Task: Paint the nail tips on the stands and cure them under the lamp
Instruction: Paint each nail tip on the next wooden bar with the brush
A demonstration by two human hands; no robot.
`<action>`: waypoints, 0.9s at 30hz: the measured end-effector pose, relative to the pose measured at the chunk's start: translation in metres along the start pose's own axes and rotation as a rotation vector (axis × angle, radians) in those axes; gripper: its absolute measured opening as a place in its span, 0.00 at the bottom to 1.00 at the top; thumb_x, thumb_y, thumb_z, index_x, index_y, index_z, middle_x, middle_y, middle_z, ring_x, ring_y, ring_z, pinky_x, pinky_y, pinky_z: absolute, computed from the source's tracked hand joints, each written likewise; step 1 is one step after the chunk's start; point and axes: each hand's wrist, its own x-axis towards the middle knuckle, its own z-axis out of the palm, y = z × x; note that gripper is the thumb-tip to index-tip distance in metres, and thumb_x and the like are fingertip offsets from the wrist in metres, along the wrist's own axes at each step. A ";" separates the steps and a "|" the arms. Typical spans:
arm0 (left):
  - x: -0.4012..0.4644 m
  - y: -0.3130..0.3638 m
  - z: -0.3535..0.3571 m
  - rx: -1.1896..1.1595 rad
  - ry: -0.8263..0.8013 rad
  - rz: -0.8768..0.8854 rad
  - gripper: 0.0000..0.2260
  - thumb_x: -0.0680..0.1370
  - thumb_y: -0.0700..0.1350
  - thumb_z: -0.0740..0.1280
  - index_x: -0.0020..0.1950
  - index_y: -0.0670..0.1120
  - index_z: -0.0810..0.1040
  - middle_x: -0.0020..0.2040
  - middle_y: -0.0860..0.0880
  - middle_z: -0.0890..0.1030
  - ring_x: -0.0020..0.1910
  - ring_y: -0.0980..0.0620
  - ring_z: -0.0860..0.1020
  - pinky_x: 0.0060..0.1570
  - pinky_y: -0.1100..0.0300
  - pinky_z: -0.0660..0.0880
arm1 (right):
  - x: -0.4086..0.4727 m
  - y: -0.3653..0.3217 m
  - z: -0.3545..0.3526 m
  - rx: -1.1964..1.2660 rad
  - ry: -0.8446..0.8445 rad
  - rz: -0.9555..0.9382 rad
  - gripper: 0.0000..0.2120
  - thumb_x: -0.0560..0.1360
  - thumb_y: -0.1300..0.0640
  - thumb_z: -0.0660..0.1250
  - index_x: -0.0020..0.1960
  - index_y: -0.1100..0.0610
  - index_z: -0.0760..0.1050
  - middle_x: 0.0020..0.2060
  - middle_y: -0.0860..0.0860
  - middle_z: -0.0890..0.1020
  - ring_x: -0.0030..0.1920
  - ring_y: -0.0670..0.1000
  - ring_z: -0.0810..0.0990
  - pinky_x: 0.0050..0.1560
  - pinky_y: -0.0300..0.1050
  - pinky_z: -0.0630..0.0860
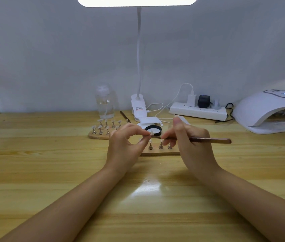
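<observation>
The left hand [124, 144] covers the left part of the near wooden strip [159, 153], so only three small metal stands [160, 145] show on it, and how many more stand behind the fingers cannot be told. That hand pinches a pale nail tip [150, 133] between thumb and forefinger, held just above the strip; whether the tip sits on its own stand is too small to make out. The right hand [190, 140] grips a brown brush [211, 140], its handle pointing toward the bench's right edge and its bristle end hidden behind the fingers, close to the pinched tip. Just behind the two hands lies a black-rimmed open jar [155, 131]. A second strip of stands [103, 128] with tips sits further back and left, partly hidden by the left hand. The white curing lamp [267, 110] stands at the bench's back right corner, cut off by the frame edge. The desk lamp [139, 109] head overhead is likewise cut off.
</observation>
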 end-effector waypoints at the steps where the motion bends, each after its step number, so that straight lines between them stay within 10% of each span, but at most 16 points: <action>1: 0.000 0.000 0.000 0.003 -0.001 -0.001 0.04 0.68 0.38 0.74 0.40 0.46 0.82 0.40 0.51 0.81 0.44 0.52 0.78 0.52 0.39 0.70 | 0.000 0.000 0.000 0.005 0.006 0.016 0.24 0.76 0.42 0.57 0.30 0.53 0.79 0.24 0.52 0.80 0.27 0.43 0.78 0.33 0.40 0.75; 27: -0.001 0.002 0.000 -0.001 -0.005 -0.023 0.06 0.68 0.39 0.74 0.39 0.49 0.81 0.39 0.55 0.80 0.44 0.56 0.77 0.53 0.38 0.70 | 0.001 0.002 -0.001 0.005 0.016 0.004 0.23 0.76 0.43 0.57 0.29 0.52 0.79 0.24 0.52 0.80 0.27 0.45 0.78 0.35 0.37 0.75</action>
